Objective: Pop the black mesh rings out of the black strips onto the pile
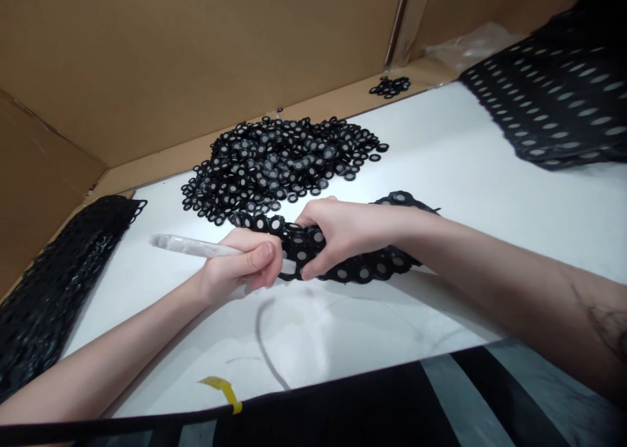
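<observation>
In the head view my left hand (247,261) is closed round a white pen-like tool (183,244). Its pale tip comes out past my fingers and meets the left end of a black sheet (365,274) dotted with grey round spots. My right hand (330,231) grips that sheet from above, thumb at the near edge and fingers over the far side. The sheet looks bunched or folded, and part of it is hidden under my right wrist. Just beyond lies a large heap of small black rings with pale centres (274,163).
A stack of black perforated sheets (63,277) lies at left. Another spotted black sheet (563,107) spreads at the back right. A small ring pile (390,86) sits by the cardboard wall (206,48). Yellow tape (226,391) sticks to the white table's (343,342) front edge.
</observation>
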Action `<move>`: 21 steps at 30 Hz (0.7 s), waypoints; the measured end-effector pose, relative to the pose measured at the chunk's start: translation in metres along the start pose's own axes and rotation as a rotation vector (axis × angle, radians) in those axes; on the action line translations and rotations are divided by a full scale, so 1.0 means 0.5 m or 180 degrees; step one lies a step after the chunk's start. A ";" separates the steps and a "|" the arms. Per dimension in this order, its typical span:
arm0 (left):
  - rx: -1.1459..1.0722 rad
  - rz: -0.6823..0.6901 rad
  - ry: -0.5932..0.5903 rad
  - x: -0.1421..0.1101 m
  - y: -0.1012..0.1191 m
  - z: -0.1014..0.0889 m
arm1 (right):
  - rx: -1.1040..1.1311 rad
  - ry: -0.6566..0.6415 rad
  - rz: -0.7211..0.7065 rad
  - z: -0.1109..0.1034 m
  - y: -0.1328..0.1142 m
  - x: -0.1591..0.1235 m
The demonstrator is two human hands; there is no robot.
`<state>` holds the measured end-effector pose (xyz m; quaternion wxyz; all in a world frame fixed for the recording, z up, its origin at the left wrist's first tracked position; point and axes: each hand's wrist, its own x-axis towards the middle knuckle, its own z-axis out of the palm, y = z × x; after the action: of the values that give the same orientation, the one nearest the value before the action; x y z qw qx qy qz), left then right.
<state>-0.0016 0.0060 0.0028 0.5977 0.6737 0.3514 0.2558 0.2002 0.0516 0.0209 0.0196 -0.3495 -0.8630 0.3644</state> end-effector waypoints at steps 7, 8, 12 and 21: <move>0.0030 -0.0088 -0.0303 0.006 0.006 -0.008 | 0.0098 -0.0071 -0.0022 0.001 -0.001 0.001; 0.0015 -0.0092 -0.0340 0.007 0.007 -0.009 | 0.0100 -0.0080 -0.0017 0.000 -0.001 0.001; -0.0008 -0.0086 -0.0431 0.009 0.008 -0.013 | 0.0084 -0.0077 -0.0022 0.000 -0.002 0.001; 0.0122 -0.0196 -0.0724 0.015 0.024 -0.008 | 0.0112 -0.0068 -0.0010 -0.003 -0.008 -0.002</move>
<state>0.0021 0.0141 0.0149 0.6283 0.6985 0.3066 0.1524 0.1990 0.0502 0.0248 0.0171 -0.3438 -0.8571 0.3833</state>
